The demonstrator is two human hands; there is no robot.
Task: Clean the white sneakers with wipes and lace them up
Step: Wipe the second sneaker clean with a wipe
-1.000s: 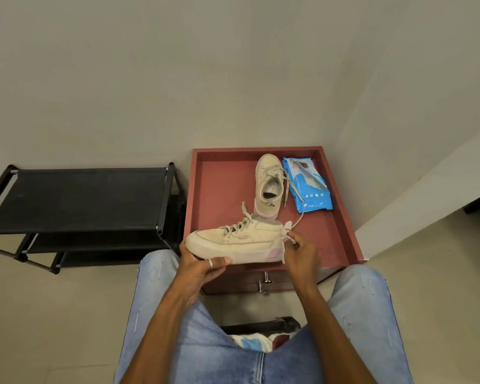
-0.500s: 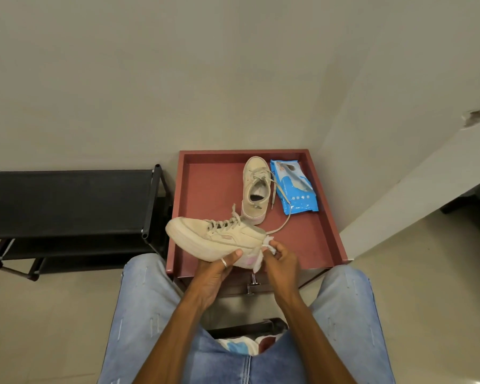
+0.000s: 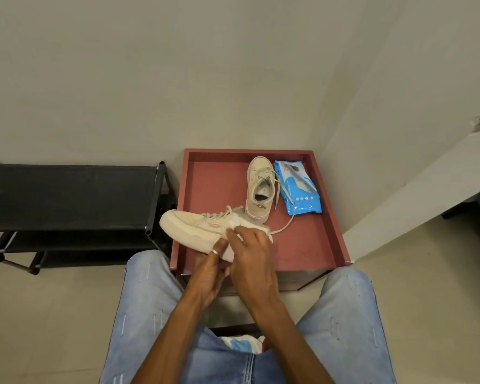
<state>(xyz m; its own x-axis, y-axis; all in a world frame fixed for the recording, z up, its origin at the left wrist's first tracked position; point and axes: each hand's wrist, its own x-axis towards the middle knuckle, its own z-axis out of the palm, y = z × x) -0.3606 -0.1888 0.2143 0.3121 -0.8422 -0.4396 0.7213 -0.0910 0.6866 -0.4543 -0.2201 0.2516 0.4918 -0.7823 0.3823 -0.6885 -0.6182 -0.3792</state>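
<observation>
Sneaker (image 3: 197, 225) is being held between both hands, and much of its rear half is hidden behind them. The heel is showing only as a pale sliver past the right knuckles. The left grip (image 3: 208, 270) is curling up from beneath, fingers wrapping the sole near the middle, with a ring (image 3: 215, 252) on one finger. The right grip (image 3: 251, 259) is clutching a white wipe (image 3: 229, 254) and pressing it against the sneaker's near side. Most of the wipe is covered, with only crumpled bits poking out above and below the fingers. The sneaker is tilting with its toe pointing left, and the toe is hanging out past the left rim of the red tabletop (image 3: 219, 184).

Farther back, a second sneaker (image 3: 258, 189) is standing on the tabletop with its toe toward the wall. Just beside it on the right, a blue wipes pack (image 3: 298, 189) is lying flat, its print too blurred to read. A loose lace (image 3: 286, 225) is trailing across the pack's near corner toward the hands. I cannot tell which shoe it belongs to. A black shoe rack (image 3: 67, 195) is standing to the left, cut off by the frame edge. The person's knees in jeans (image 3: 150, 300) are filling the foreground.
</observation>
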